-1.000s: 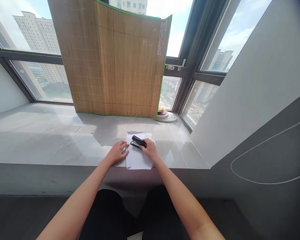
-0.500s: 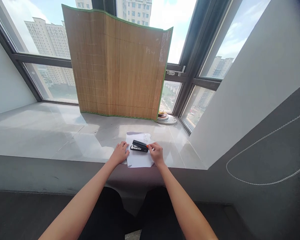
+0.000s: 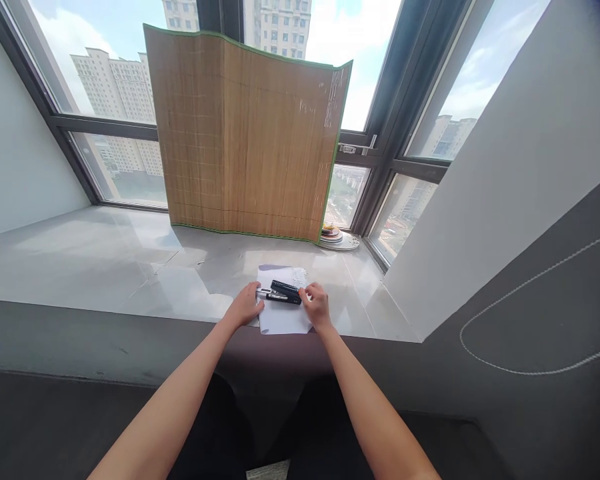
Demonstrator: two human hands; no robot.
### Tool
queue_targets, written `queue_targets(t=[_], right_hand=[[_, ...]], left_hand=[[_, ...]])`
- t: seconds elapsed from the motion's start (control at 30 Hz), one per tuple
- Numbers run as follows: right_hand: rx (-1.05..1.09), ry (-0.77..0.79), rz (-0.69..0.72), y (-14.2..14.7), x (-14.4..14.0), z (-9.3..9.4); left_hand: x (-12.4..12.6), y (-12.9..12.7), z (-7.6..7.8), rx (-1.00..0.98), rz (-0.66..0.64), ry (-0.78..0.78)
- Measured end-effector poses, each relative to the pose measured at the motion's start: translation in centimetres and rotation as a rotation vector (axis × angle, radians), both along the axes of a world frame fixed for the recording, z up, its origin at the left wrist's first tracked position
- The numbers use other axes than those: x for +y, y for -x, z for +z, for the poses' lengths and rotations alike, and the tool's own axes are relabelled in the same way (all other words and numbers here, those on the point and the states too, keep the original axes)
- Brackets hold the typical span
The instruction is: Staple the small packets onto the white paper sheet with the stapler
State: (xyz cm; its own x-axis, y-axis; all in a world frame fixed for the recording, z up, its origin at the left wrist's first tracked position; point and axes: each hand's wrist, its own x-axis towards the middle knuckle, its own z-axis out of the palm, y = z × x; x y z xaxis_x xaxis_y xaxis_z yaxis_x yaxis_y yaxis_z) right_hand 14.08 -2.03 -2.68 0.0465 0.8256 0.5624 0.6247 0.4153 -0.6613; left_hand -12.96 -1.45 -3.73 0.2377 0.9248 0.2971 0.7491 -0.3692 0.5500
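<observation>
A black stapler point(image 3: 285, 297) lies on white paper point(image 3: 285, 322), its upper arm raised at a slant. From its left end a silver staple tray point(image 3: 263, 291) sticks out. My right hand point(image 3: 317, 305) has its fingers closed at the stapler's right end, by a small orange part mostly covered by the fingertips. My left hand point(image 3: 245, 305) rests at the paper's left edge, thumb and fingers apart, with the tip of the silver tray close to the fingers. Whether they touch it I cannot tell.
The paper lies on a pale tiled window sill point(image 3: 170, 293) close to its front edge. A bamboo mat point(image 3: 250, 140) with green edging leans against the window. Stacked plates point(image 3: 339, 241) stand at its right. A looped white cord point(image 3: 525, 372) hangs at the right.
The silver tray has slid out leftward from the stapler toward my left hand. My right fingers now cover more of the orange part. The whole view has shifted slightly.
</observation>
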Motion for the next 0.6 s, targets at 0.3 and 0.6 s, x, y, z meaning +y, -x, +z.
queue_targets(t=[0.3,0.6], right_hand=[[-0.139,0.214,0.176,2.7,1.0,1.0],[-0.453,-0.351,0.259,7.2,-3.0,4.0]], left_hand=[[0.1,0.7,0.3,-0.290,-0.001,0.125],[1.6,0.7,2.2,-1.275,0.095,0.379]])
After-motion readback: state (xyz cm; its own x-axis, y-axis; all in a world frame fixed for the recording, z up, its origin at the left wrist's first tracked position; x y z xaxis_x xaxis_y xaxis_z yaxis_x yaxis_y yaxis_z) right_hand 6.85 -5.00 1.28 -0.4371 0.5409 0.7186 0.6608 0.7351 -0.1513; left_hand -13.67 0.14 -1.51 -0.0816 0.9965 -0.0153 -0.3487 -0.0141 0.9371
